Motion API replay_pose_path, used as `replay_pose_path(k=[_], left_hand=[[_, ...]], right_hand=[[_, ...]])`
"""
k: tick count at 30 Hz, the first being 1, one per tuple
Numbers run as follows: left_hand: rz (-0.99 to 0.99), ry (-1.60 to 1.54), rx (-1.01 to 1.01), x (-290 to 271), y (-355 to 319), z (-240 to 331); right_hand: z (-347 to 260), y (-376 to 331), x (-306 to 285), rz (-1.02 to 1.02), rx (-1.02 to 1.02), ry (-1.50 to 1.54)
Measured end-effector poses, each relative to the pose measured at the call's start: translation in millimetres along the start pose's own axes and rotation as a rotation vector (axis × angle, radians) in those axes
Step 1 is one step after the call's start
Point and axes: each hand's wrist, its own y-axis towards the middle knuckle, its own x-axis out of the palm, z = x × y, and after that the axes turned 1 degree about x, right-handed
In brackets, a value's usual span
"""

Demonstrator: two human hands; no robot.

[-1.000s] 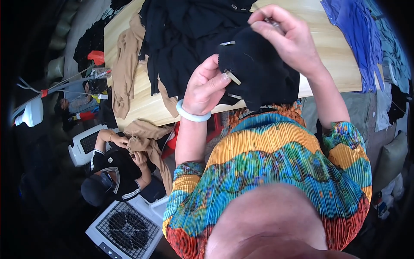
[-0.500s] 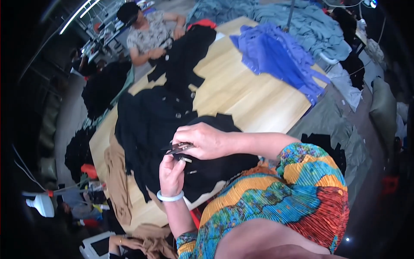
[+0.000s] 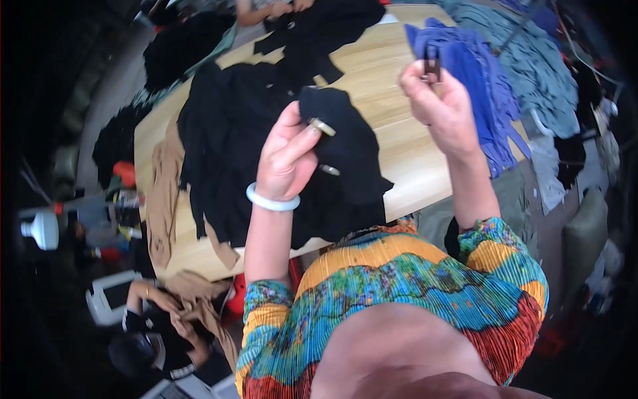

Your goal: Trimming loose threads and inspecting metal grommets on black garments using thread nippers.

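Note:
My left hand point(image 3: 289, 156), with a pale bracelet at its wrist, pinches the edge of a black garment point(image 3: 355, 149) and lifts it off the table. By its thumb, a small pale rectangular piece point(image 3: 323, 127) shows on the cloth. A second pale piece point(image 3: 329, 170) sits lower on the garment. Up and to the right, apart from the cloth, my right hand point(image 3: 442, 110) is closed round dark thread snips point(image 3: 432, 65) whose ends point up. That hand is slightly blurred. More black garments point(image 3: 226, 126) lie spread under and beyond my left hand.
On the wooden table point(image 3: 379, 60), purple-blue garments point(image 3: 488, 86) lie at the right and a tan garment point(image 3: 165, 199) along the left edge. Grey-green cloth point(image 3: 541, 80) is heaped beyond. Another person's hands point(image 3: 282, 9) touch black cloth at the far side; a second person point(image 3: 179, 312) handles tan cloth at lower left.
My right hand has moved up and right with the snips, away from my left hand. The left hand has risen, lifting the garment's edge. The whole view has shifted.

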Motion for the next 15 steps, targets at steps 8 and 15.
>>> replay_pose_path(k=[8,15], left_hand=[[0.134,0.207,0.066,-6.0,-25.1,-8.1],[0.256,0.394,0.115,-7.2,-47.5,-3.5]], right_hand=[[27.5,11.9,12.4,-0.231,0.081,-0.133],[37.9,12.6,41.2,-0.556,-0.113,-0.190]])
